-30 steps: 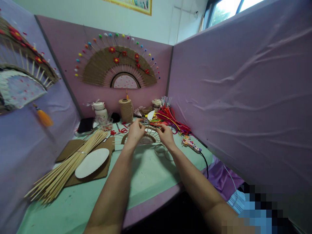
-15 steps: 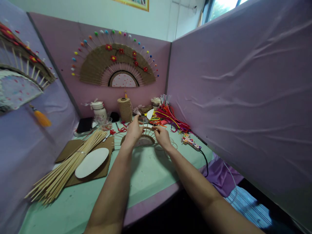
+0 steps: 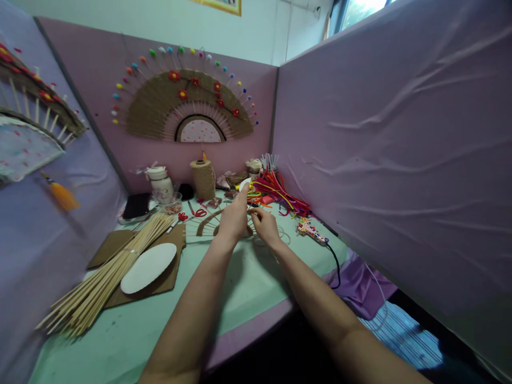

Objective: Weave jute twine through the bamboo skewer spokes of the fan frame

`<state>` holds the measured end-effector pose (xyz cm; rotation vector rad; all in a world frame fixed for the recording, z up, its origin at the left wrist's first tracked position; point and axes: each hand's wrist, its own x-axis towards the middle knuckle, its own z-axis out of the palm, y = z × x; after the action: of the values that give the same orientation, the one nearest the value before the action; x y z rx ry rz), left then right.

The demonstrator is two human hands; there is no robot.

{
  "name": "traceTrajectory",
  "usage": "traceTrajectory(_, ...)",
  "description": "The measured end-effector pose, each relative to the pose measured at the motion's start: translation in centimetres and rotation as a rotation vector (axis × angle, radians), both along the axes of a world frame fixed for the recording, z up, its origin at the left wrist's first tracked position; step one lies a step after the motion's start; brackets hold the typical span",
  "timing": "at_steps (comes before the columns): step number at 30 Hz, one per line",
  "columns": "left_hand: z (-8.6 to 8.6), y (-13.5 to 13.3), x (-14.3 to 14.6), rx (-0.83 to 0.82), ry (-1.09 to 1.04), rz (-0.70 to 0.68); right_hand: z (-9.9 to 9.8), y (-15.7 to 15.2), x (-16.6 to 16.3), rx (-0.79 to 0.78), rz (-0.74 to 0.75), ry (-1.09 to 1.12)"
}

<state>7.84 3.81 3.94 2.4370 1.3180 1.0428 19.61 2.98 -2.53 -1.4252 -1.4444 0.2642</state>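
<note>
On the table in front of me lies a half-round fan frame (image 3: 205, 223) of thin sticks, with brown twine-covered arches. My left hand (image 3: 234, 217) is over its middle, one digit pointing up and the other fingers mostly hidden behind the hand. Close on its right, my right hand (image 3: 264, 225) pinches at the frame's right side, thumb and forefinger together. Thin loops of twine (image 3: 285, 234) lie by the right wrist and seem to run to that pinch. A small white piece (image 3: 244, 184) shows just behind the left hand's raised digit.
Left lie a bundle of bamboo sticks (image 3: 114, 272), a white oval card (image 3: 149, 268) and brown cardboard (image 3: 170, 280). Behind stand a twine spool (image 3: 203, 180) and a white bottle (image 3: 160, 183). Red scissors (image 3: 200, 213), pipe cleaners (image 3: 276, 191) and a corded glue gun (image 3: 312, 233) lie around.
My left hand has moved right across the frame, close to the right hand, uncovering the frame's left arch. The right hand stays nearly in place. The view has shifted slightly.
</note>
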Motion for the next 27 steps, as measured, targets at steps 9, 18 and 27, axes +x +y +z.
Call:
traceTrajectory(9, -0.2, -0.2, 0.3, -0.056, 0.299, 0.025, -0.1, -0.2, -0.2, 0.020, 0.021, 0.026)
traceTrajectory(18, -0.7, 1.1, -0.3, -0.128, 0.343, 0.043, -1.5, -0.5, 0.4, 0.179, -0.024, 0.160)
traceTrajectory(27, -1.0, 1.5, -0.5, -0.128, 0.229, 0.027, -2.8, -0.6, 0.9, 0.163, -0.071, 0.269)
